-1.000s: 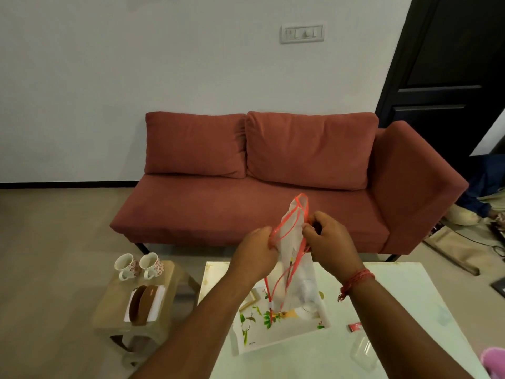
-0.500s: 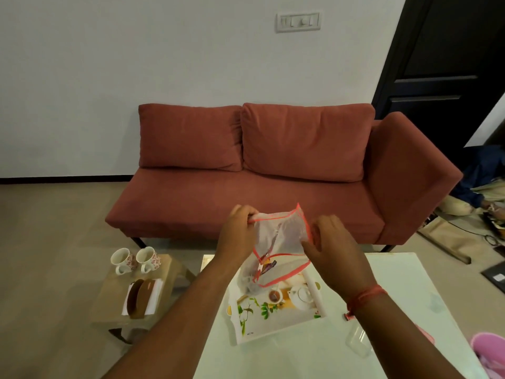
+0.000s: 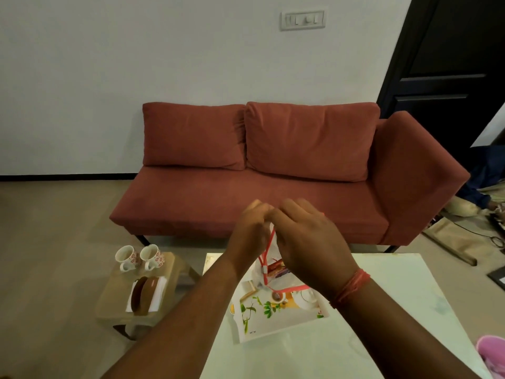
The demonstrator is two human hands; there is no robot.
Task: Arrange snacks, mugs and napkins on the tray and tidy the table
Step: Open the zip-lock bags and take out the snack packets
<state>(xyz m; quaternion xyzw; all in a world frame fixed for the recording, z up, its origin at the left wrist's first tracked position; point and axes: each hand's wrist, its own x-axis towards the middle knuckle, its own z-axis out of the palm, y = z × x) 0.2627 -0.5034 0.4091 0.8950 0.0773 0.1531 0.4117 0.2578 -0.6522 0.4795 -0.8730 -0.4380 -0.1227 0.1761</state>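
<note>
Above the white table, my left hand [image 3: 250,232] and my right hand [image 3: 306,239] meet at the top of a clear plastic pouch [image 3: 269,266] with red edging, both pinching its upper rim. Colourful snack packets show through the pouch. It hangs over a white tray [image 3: 276,321] printed with leaves and teaware. Two floral mugs [image 3: 139,257] stand on a small wooden stool [image 3: 117,299] to the left. White napkins [image 3: 161,288] lie there under a brown holder [image 3: 143,295].
A red sofa [image 3: 259,187] stands behind the table [image 3: 396,310] against the wall. A pink object [image 3: 492,354] sits at the table's right corner. A dark door [image 3: 451,64] and floor clutter with cables [image 3: 475,233] are at the right.
My hands have come together from spread apart, so the pouch mouth that was held wide is now pinched narrow. The camera view has shifted slightly.
</note>
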